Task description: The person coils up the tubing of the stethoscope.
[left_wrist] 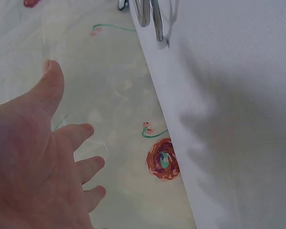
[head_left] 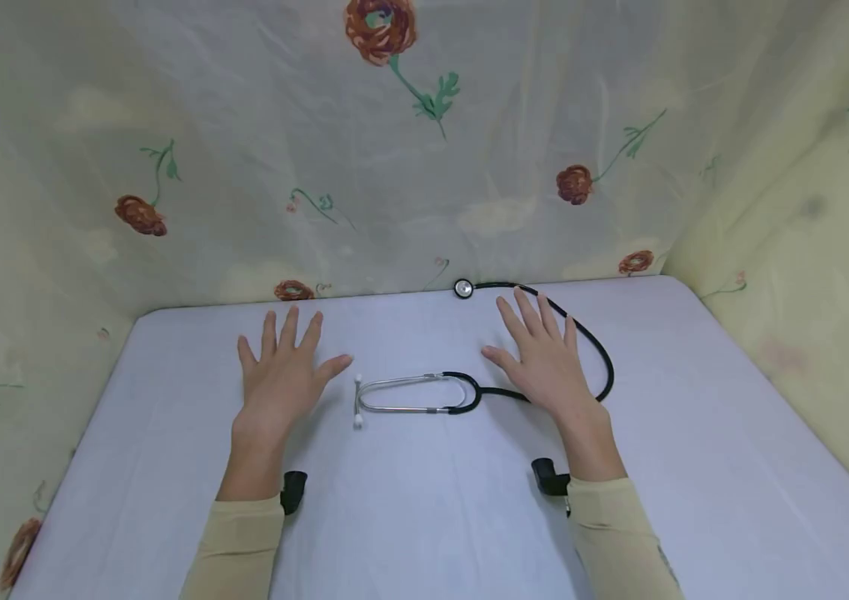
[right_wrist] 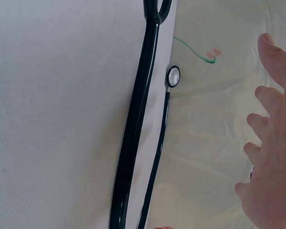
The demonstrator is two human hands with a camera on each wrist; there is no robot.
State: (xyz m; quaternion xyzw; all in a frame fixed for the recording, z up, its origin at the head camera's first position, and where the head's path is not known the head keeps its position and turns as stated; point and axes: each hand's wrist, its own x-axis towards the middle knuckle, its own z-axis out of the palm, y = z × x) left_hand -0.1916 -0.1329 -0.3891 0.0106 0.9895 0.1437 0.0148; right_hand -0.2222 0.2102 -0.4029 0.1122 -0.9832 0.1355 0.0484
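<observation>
A: From the head view, what lies where?

B: A stethoscope (head_left: 461,392) lies on the white table (head_left: 424,517); its metal ear tubes sit between the two hands, the black tube loops round under the right hand (head_left: 547,362) and runs to the round chest piece at the far edge, against the flowered cloth (head_left: 424,150). The left hand (head_left: 282,379) is spread flat, fingers straight, holding nothing, just beside the ear tips; the right hand is likewise spread and flat above the tubing, gripping nothing. There is bare table toward the near edge and out to both sides; the cloth walls close in the back and both sides.

A: And the left wrist view?

B: The left hand (left_wrist: 33,167) shows its palm, fingers loose and apart; the shiny metal tubes (left_wrist: 150,16) peek in at the top; the table's (left_wrist: 229,119) edge runs straight against the thin cloth (left_wrist: 105,86), which is wrinkled.

A: The right wrist?

B: The smooth black tubing (right_wrist: 138,119) runs along the matte table (right_wrist: 57,119); the chest piece (right_wrist: 173,76) sits at the edge; the right hand (right_wrist: 271,162) hangs open, clear of it.
</observation>
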